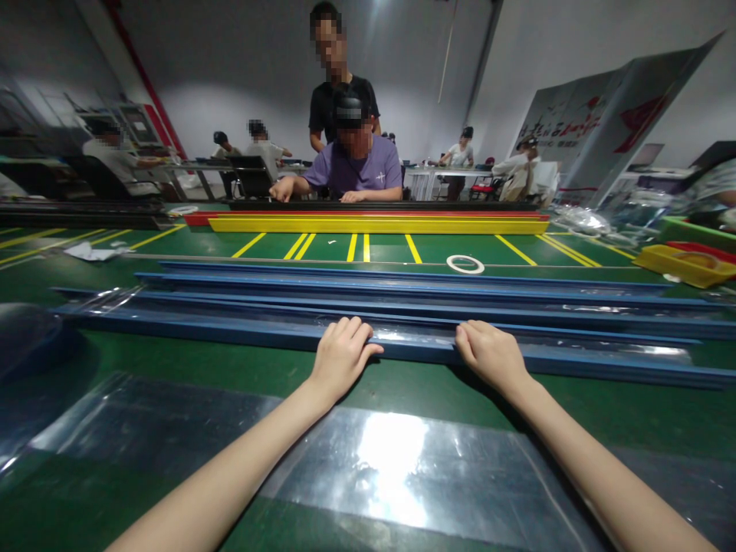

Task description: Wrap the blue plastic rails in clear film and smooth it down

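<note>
Several long blue channels lie across the green table, and the nearest blue channel (414, 349) has clear film in it. My left hand (343, 354) grips this channel left of its middle, fingers curled over the edge and thumb pointing right. Further right, my right hand (491, 354) is closed on the same channel, its fingers bent over the rim. A wide strip of clear plastic film (322, 452) lies on the table beneath my forearms and reflects a bright light.
Beyond the blue channels are a white ring (465, 264) and yellow, red and black strips, the yellow strip (379, 224) nearest. A person in purple (368, 169) sits opposite, another standing behind. Yellow bin (684, 264) at right; blue rolled material (28, 337) at left.
</note>
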A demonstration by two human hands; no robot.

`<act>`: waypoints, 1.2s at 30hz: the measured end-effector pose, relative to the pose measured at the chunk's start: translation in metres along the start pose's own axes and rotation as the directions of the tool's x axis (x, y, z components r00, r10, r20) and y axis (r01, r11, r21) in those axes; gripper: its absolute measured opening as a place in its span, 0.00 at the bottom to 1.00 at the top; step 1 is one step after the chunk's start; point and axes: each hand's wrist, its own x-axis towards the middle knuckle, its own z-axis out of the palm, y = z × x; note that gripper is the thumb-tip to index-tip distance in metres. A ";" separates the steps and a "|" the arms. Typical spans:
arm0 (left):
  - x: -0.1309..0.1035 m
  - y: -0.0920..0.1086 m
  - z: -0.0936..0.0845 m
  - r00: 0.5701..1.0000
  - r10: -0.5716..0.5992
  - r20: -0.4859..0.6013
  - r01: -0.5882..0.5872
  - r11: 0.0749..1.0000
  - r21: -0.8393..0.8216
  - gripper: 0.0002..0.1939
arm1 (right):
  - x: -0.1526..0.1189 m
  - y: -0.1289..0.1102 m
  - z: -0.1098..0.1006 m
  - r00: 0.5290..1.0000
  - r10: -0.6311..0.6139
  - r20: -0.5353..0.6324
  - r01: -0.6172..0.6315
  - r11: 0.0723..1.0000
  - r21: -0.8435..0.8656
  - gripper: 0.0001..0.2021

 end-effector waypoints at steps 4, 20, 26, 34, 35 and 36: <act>0.000 0.000 0.000 1.000 0.006 -0.005 -0.006 1.000 0.005 0.13 | 0.000 0.000 0.000 1.000 0.005 0.003 -0.005 1.000 -0.004 0.19; 0.000 -0.001 0.003 1.000 0.004 -0.027 -0.003 0.999 0.033 0.14 | 0.000 -0.001 -0.002 0.998 0.035 0.050 -0.036 0.999 0.012 0.20; 0.000 -0.001 0.004 0.999 0.029 -0.024 -0.028 0.998 0.065 0.15 | 0.001 -0.001 -0.002 0.998 0.035 0.061 -0.035 0.999 -0.002 0.20; 0.000 -0.001 0.005 0.998 0.061 0.025 -0.064 0.987 0.144 0.16 | 0.000 -0.001 -0.003 0.995 0.038 0.093 -0.037 0.999 -0.008 0.20; 0.000 -0.001 0.005 0.998 0.064 0.024 -0.067 0.987 0.147 0.16 | 0.001 -0.001 -0.003 0.994 0.045 0.099 -0.044 0.999 -0.007 0.20; 0.000 -0.001 0.006 0.998 0.066 0.022 -0.068 0.987 0.149 0.17 | 0.001 -0.001 -0.003 0.993 0.050 0.107 -0.049 0.999 -0.006 0.20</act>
